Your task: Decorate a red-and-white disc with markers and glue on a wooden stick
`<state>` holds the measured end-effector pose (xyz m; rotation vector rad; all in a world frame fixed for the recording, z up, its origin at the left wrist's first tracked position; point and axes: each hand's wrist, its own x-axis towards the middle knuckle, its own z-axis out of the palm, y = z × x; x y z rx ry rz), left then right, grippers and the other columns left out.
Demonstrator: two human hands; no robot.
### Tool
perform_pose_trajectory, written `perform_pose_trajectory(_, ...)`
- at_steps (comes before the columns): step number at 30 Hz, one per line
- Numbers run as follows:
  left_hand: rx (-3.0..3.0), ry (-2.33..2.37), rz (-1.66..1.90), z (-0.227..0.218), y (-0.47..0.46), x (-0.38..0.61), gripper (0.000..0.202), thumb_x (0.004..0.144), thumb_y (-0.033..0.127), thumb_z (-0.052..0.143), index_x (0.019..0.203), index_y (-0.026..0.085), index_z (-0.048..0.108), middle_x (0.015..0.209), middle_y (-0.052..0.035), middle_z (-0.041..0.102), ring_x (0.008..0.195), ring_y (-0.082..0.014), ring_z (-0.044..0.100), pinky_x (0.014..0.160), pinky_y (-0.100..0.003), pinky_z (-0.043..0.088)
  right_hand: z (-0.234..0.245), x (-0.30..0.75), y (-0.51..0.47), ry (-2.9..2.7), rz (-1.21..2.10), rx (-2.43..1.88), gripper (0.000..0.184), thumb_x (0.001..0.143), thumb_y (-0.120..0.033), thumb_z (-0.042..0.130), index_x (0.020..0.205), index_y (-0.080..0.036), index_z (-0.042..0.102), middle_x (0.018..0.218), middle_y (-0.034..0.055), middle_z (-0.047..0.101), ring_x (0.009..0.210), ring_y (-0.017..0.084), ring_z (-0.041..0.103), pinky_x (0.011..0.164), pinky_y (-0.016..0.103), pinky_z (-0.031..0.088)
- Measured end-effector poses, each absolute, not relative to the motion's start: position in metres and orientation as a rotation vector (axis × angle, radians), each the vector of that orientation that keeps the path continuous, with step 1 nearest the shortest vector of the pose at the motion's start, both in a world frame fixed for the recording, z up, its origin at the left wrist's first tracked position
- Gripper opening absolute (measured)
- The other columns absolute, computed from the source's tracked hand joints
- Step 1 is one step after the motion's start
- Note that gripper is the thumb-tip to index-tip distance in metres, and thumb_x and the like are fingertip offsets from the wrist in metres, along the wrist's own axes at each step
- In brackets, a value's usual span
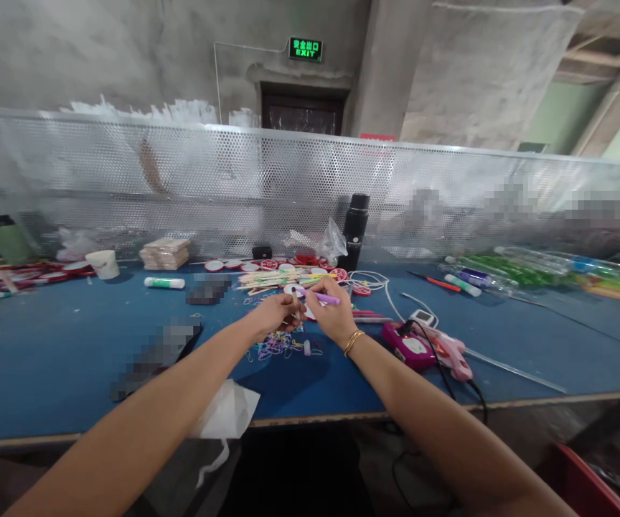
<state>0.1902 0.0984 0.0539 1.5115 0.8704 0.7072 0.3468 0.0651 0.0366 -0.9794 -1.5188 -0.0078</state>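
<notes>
Both my arms reach out over a blue table. My right hand is closed around a purple pen, its tip pointing left toward a small white round disc. My left hand pinches the wooden stick under that disc and holds it up between the hands. A heap of small coloured rubber bands lies on the table just below both hands. A gold bracelet sits on my right wrist.
A black flask stands behind the hands, beside wooden sticks and red-and-white discs. A pink glue gun and a magenta device with cables lie to the right. A white cup, a wood stack and a perforated metal screen stand behind.
</notes>
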Motion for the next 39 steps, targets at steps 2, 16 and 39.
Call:
perform_pose_trajectory(2, 1.511, 0.861, 0.705, 0.0535, 0.0989, 0.1901, 0.023, 0.073, 0.035, 0.073, 0.076, 0.016, 0.060, 0.078, -0.0035, 0.066, 0.059, -0.0097, 0.059, 0.053, -0.020, 0.043, 0.0365, 0.3467, 0.0652, -1.513, -0.004, -0.976, 0.010, 0.082, -0.023, 0.057, 0.074, -0.023, 0.051, 0.066, -0.0030, 0.057, 0.060, 0.014, 0.053, 0.061, 0.028, 0.041)
perform_pose_trajectory(16, 1.542, 0.859, 0.700, 0.0549, 0.0973, 0.1893, 0.025, 0.076, 0.036, 0.071, 0.076, 0.015, 0.058, 0.078, -0.0037, 0.065, 0.058, -0.0093, 0.059, 0.050, -0.020, 0.041, 0.0379, 0.3455, 0.0643, -1.500, 0.031, -0.967, 0.011, 0.081, -0.022, 0.058, 0.073, -0.023, 0.050, 0.063, -0.0035, 0.056, 0.058, 0.014, 0.053, 0.059, 0.028, 0.041)
perform_pose_trajectory(39, 1.570, 0.881, 0.660, 0.0543, 0.0982, 0.1895, 0.025, 0.073, 0.037, 0.070, 0.077, 0.015, 0.058, 0.074, -0.0024, 0.065, 0.055, -0.0096, 0.057, 0.048, -0.019, 0.039, 0.0370, 0.3474, 0.0654, -1.517, 0.001, -0.970, 0.010, 0.082, -0.022, 0.059, 0.074, -0.022, 0.052, 0.066, -0.0026, 0.058, 0.060, 0.014, 0.054, 0.060, 0.027, 0.041)
